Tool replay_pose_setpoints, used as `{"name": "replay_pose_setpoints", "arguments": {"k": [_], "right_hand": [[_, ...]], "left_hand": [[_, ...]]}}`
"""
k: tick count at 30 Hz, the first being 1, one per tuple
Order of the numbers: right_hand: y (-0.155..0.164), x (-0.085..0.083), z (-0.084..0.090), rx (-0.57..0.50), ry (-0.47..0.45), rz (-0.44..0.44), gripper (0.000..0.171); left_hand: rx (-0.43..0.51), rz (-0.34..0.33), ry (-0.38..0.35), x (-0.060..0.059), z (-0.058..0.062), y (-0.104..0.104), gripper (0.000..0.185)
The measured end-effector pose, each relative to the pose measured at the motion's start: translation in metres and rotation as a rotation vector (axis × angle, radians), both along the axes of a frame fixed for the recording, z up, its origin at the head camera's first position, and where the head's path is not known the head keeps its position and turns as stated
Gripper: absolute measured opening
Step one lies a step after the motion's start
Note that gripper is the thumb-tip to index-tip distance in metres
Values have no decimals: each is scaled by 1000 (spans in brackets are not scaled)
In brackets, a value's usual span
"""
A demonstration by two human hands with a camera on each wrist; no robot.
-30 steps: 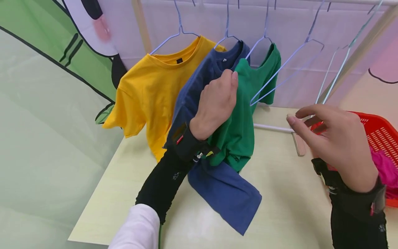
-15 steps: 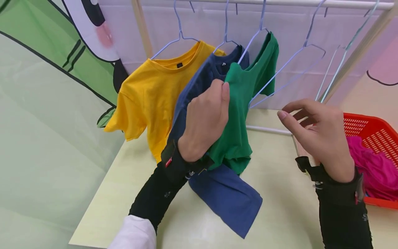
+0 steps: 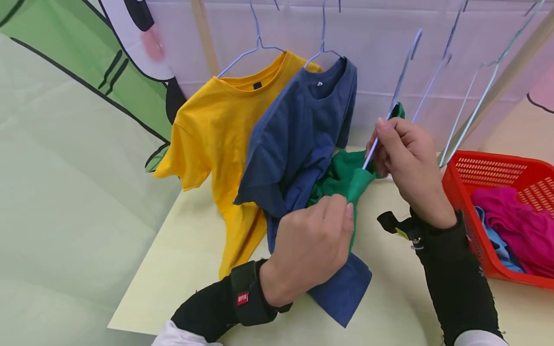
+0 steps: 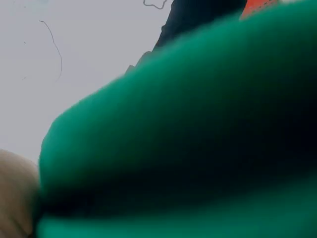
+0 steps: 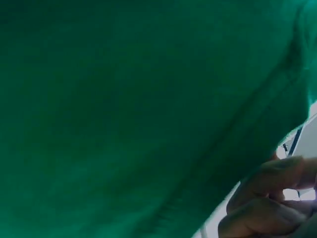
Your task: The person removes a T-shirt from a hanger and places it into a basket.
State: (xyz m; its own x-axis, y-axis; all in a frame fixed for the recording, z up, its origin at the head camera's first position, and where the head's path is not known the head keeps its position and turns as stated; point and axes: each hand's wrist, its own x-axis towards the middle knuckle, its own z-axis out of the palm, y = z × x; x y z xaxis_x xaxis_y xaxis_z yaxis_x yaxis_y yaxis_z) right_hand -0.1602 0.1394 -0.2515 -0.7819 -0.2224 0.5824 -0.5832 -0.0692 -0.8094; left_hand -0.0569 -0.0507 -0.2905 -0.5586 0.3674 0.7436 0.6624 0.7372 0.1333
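My left hand point(image 3: 313, 245) grips the green T-shirt point(image 3: 339, 168) near one shoulder, its fingers curled into the cloth. My right hand point(image 3: 409, 163) pinches a light-blue wire hanger point(image 3: 402, 79) whose lower arm runs into the shirt's neck. The whole hook of this hanger shows, with nothing through it. Green cloth bunches between the hands and partly hides behind them. Close-up green fabric point(image 4: 163, 114) fills most of the left wrist view. In the right wrist view the shirt point(image 5: 124, 119) covers nearly everything, with some fingers point(image 5: 267, 198) at lower right.
A yellow T-shirt point(image 3: 216, 120) and a blue T-shirt point(image 3: 303, 115) hang on wire hangers at left. More blue cloth point(image 3: 346, 288) lies on the table point(image 3: 182, 269). Bare hangers point(image 3: 476, 91) hang at right, above a red basket point(image 3: 459, 192) holding pink point(image 3: 519, 216) and blue clothes.
The green T-shirt and its hanger have come off the rail and moved down and right. My right hand has moved left and taken hold of the hanger; my left hand has lowered, still gripping the shirt.
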Motion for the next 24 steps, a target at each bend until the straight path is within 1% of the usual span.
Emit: {"name": "replay_pose_setpoints", "arguments": {"k": [1,2,4,6,7,10,12,15,16,17,19,20,22,24], "right_hand": [[-2,0,-1,-36,-30,34,36],[-3,0,-1,-53,-54,47,36],[-4,1,-1,-74,-111,55,36],[-4,1,1,-89,-163,52,35],[-5,1,2,-96,-183,44,35],[-4,-2,5,-121,-201,24,34],[-4,-5,7,-151,-193,32,34],[-3,-11,10,-219,-186,77,35],[-3,-14,11,-251,-193,102,35],[-2,-16,13,-284,-201,119,35],[1,-19,18,-377,-242,160,37],[4,-20,21,-416,-269,184,38],[9,-20,25,-502,-334,245,39],[13,-19,29,-556,-397,295,41]], "left_hand": [[4,-5,-5,2,-1,0,29],[9,-15,-13,5,-1,-1,30],[8,-44,-27,8,-2,-2,33],[-12,-92,-48,11,-2,-4,34],[-21,-128,-71,12,-1,-5,34],[-68,-224,-136,16,1,-9,33],[-93,-288,-185,17,3,-13,32],[-148,-381,-252,17,6,-21,31],[-181,-409,-275,16,6,-22,31],[-223,-433,-301,15,7,-24,31],[-309,-477,-393,11,6,-24,31],[-354,-488,-438,9,6,-24,31],[-429,-490,-524,5,5,-23,31],[-456,-480,-600,-2,4,-23,33]]}}
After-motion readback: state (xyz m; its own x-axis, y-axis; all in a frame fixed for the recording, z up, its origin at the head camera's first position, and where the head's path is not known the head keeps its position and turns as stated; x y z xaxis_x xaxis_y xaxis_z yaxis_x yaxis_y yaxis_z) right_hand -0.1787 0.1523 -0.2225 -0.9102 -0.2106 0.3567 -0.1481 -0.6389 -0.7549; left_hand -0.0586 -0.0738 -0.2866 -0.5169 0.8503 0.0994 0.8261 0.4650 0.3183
